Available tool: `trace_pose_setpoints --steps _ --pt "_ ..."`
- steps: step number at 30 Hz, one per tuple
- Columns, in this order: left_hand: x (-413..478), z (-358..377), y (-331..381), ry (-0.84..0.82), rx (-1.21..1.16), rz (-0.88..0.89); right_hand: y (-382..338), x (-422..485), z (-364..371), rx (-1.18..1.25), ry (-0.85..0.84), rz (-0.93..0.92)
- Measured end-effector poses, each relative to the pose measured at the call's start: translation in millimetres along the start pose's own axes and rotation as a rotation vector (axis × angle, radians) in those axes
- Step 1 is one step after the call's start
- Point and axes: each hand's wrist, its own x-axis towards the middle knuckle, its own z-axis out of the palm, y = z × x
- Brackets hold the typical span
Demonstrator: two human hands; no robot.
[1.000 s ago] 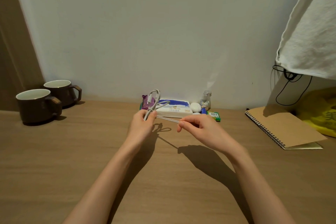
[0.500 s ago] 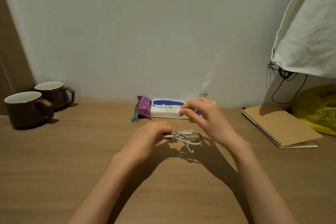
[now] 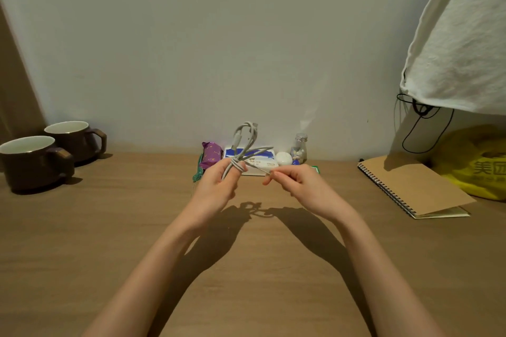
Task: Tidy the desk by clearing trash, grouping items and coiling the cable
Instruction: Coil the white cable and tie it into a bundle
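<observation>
A white cable (image 3: 244, 139) is bundled into loops that stand up above my left hand (image 3: 216, 186), which grips the bundle at its waist. A few turns of cable wrap around that waist. My right hand (image 3: 298, 186) pinches the cable's free end, pulled taut to the right of the bundle. Both hands hover above the wooden desk (image 3: 246, 268), in front of a row of small items at the wall.
Along the wall lie a purple snack packet (image 3: 211, 154), a tissue pack (image 3: 262, 157), a white round case (image 3: 284, 158) and a small glass bottle (image 3: 299, 148). Two brown mugs (image 3: 32, 161) stand far left. A spiral notebook (image 3: 413, 187) and yellow bag (image 3: 476, 164) lie right.
Half a second ago the bundle lay low and flat near the desk with my right hand above it. Now it is raised upright, and my right hand draws the free end rightward.
</observation>
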Motion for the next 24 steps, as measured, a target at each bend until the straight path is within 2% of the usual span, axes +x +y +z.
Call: trace_pose_setpoints --steps 6,10,12,16,19,22,24 --pt "5 -2 -14 0.136 0.323 -0.079 -9 -6 11 -0.18 -0.089 0.003" --pt "-5 -1 -12 0.141 0.921 0.015 -21 -8 21 -0.368 -0.076 -0.092" --pt "-12 0 -12 0.089 1.08 0.07 -26 -9 26 -0.484 -0.067 -0.195" --pt "-15 0 -16 0.0 1.07 0.257 -25 -5 29 -0.659 0.033 -0.396" --pt "-13 -3 -12 -0.096 1.066 0.372 -17 1 14 -0.607 0.133 -0.382" --pt "-11 -5 -7 -0.254 0.937 0.431 -12 0 -4 -0.311 0.111 -0.255" --pt "-14 0 -1 -0.42 0.686 0.369 -14 -6 -17 -0.019 0.005 -0.124"
